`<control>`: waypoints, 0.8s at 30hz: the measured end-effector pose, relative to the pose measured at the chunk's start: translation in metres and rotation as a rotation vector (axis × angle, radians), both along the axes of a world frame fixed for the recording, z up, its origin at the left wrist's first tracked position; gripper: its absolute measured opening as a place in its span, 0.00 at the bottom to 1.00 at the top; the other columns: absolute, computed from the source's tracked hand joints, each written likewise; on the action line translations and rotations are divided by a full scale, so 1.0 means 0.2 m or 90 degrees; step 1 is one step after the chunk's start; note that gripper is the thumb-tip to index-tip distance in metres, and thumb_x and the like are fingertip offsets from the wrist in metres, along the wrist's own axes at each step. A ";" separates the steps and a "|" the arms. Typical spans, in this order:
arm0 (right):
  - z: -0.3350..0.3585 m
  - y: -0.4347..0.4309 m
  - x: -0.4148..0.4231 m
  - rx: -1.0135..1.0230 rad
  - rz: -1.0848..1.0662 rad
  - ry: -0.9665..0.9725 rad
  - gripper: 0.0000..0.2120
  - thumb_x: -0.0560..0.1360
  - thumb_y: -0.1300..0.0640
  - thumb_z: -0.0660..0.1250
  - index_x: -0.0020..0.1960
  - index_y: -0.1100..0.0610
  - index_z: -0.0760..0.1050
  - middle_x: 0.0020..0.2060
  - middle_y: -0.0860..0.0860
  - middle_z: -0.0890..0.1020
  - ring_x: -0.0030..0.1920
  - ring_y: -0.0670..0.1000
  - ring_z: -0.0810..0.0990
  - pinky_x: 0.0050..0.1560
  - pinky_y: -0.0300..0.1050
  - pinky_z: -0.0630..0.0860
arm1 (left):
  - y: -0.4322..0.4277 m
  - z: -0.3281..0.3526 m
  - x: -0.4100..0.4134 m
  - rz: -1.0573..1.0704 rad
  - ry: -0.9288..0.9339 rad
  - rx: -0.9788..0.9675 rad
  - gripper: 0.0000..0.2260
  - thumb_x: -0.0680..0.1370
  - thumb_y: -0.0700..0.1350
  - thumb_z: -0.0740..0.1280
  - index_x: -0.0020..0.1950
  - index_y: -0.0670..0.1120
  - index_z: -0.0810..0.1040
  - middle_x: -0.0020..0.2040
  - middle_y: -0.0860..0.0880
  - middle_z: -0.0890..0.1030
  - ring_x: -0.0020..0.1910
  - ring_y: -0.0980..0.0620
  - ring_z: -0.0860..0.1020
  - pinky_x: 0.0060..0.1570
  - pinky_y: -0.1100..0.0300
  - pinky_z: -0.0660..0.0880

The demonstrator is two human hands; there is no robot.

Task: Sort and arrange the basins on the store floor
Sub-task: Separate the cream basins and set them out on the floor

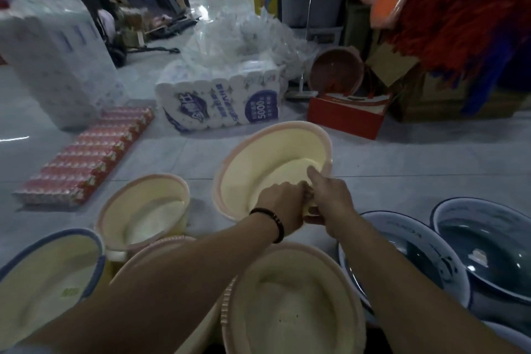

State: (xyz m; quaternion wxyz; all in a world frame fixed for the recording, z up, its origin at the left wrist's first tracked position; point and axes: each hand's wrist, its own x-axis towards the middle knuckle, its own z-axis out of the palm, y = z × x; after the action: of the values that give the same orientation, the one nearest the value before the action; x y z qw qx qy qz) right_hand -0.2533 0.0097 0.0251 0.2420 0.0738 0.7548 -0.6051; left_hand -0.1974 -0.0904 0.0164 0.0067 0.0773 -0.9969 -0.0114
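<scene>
A cream basin with a pink rim (253,161) is tilted up off the floor in the middle. My left hand (283,204) and my right hand (330,198) both grip its near rim, side by side. Around it stand more cream basins with pink rims: one at the left (143,204), one in the near middle (290,296), one under my left forearm (161,250). A cream basin with a blue rim (48,270) sits at the near left. Two dark blue basins with white rims (402,253) (488,241) stand at the right.
A pack of paper rolls (221,100) lies just beyond the held basin, with plastic bags (244,34) behind it. A red flat pack (86,161) lies at the left, a red box (344,115) and a brown basin (336,72) at the back right. Tiled floor (402,169) shows between them.
</scene>
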 end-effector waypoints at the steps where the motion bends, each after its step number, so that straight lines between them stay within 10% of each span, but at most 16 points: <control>1: 0.03 0.05 0.03 0.070 -0.001 0.064 0.24 0.75 0.41 0.69 0.62 0.58 0.75 0.51 0.55 0.82 0.46 0.57 0.82 0.33 0.46 0.84 | 0.05 0.02 0.04 -0.024 -0.001 -0.010 0.15 0.79 0.45 0.63 0.66 0.48 0.70 0.50 0.44 0.82 0.47 0.40 0.82 0.38 0.54 0.70; 6: 0.04 0.38 0.18 0.255 -0.016 0.243 0.16 0.78 0.54 0.69 0.60 0.62 0.73 0.49 0.55 0.79 0.46 0.55 0.77 0.36 0.44 0.72 | 0.08 0.05 0.27 -0.120 -0.031 0.326 0.33 0.69 0.62 0.76 0.71 0.56 0.72 0.63 0.55 0.81 0.59 0.54 0.80 0.58 0.54 0.77; 10: -0.09 0.61 0.21 0.253 0.002 0.213 0.09 0.78 0.58 0.66 0.57 0.60 0.74 0.47 0.53 0.79 0.46 0.56 0.77 0.34 0.42 0.67 | -0.19 -0.04 0.40 0.177 0.216 0.249 0.28 0.75 0.61 0.71 0.72 0.52 0.72 0.71 0.49 0.74 0.71 0.45 0.68 0.72 0.48 0.64; 13: -0.22 0.69 0.26 0.216 0.053 0.169 0.02 0.76 0.60 0.65 0.45 0.55 0.76 0.36 0.52 0.80 0.41 0.57 0.81 0.34 0.44 0.76 | -0.37 -0.17 0.51 0.391 0.143 0.322 0.29 0.80 0.56 0.67 0.79 0.49 0.65 0.76 0.43 0.69 0.73 0.42 0.68 0.72 0.46 0.64; 19: -0.45 0.75 0.33 0.201 0.140 0.121 0.11 0.77 0.57 0.68 0.58 0.52 0.78 0.49 0.51 0.84 0.49 0.55 0.82 0.48 0.52 0.81 | -0.45 -0.48 0.64 0.522 -0.010 0.554 0.05 0.73 0.43 0.71 0.47 0.50 0.77 0.44 0.46 0.80 0.47 0.41 0.79 0.55 0.43 0.78; 24: -0.66 0.73 0.37 0.337 0.149 0.076 0.12 0.78 0.56 0.68 0.60 0.59 0.77 0.54 0.57 0.82 0.49 0.57 0.78 0.48 0.46 0.72 | -0.41 -0.62 0.70 0.585 -0.137 0.439 0.07 0.79 0.40 0.67 0.56 0.45 0.79 0.52 0.43 0.80 0.43 0.42 0.80 0.26 0.57 0.78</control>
State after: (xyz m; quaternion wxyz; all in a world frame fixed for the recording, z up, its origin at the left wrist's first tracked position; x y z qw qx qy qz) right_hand -0.1797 0.1557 -0.1071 0.2376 0.0111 0.9029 -0.3581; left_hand -0.0582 -0.1717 -0.1081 -0.1162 0.5001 -0.7949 -0.3232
